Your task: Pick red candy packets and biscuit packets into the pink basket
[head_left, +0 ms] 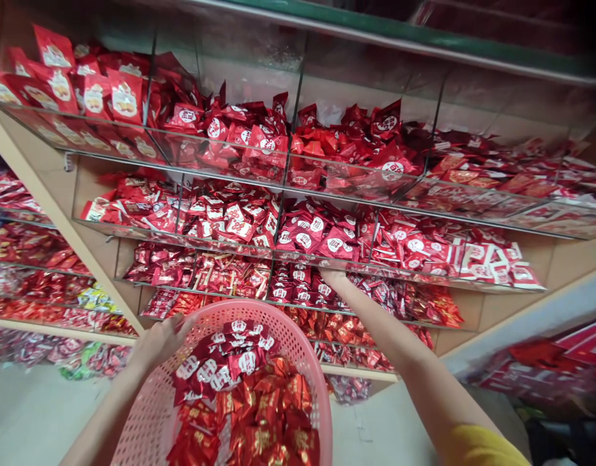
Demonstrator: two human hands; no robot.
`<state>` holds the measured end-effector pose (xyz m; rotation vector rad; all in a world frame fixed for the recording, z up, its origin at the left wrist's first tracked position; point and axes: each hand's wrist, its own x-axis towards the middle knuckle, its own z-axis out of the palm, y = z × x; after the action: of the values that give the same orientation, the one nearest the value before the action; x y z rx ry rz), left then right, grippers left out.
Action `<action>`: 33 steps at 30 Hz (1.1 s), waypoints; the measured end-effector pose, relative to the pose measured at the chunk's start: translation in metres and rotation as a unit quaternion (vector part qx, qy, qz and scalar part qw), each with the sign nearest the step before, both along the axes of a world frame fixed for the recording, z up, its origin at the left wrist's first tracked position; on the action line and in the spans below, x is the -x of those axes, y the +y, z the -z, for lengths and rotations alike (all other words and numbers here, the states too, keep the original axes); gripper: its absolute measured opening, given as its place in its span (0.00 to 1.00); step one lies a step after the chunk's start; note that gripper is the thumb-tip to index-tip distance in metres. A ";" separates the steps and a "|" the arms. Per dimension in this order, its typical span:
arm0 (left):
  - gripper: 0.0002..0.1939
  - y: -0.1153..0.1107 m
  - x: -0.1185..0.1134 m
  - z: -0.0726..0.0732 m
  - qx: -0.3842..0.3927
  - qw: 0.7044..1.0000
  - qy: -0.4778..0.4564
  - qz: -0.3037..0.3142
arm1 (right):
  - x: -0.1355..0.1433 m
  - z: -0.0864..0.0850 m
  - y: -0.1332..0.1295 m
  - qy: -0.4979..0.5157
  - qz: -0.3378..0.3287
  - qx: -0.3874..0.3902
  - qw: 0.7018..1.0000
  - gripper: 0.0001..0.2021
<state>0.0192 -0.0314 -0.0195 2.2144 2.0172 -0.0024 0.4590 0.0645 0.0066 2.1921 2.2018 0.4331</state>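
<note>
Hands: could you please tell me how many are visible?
2: the left hand holds the rim of the pink perforated basket; the right hand reaches into the display shelves, its fingers hidden.

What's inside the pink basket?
Dark-red packets with white labels, and shiny red-and-gold packets. They cover much of the basket bottom, hiding anything underneath.

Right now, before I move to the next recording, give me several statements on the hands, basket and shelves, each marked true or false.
1. The left hand holds the rim of the pink basket. True.
2. The pink basket is empty. False: it contains shiny red packets and maroon packets.
3. The right hand, partly hidden, is at the shelves. True.
4. The visible sleeve is blue. False: the sleeve is yellow.
</note>
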 end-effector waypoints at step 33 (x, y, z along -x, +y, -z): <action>0.23 0.001 0.010 0.007 -0.006 0.998 -0.039 -0.047 | -0.002 0.002 -0.026 -0.067 -0.031 -0.127 0.989 0.19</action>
<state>0.0097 -0.0308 -0.0265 2.0892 2.0822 0.1038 0.4605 0.0382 0.0048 2.1353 2.2566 0.8810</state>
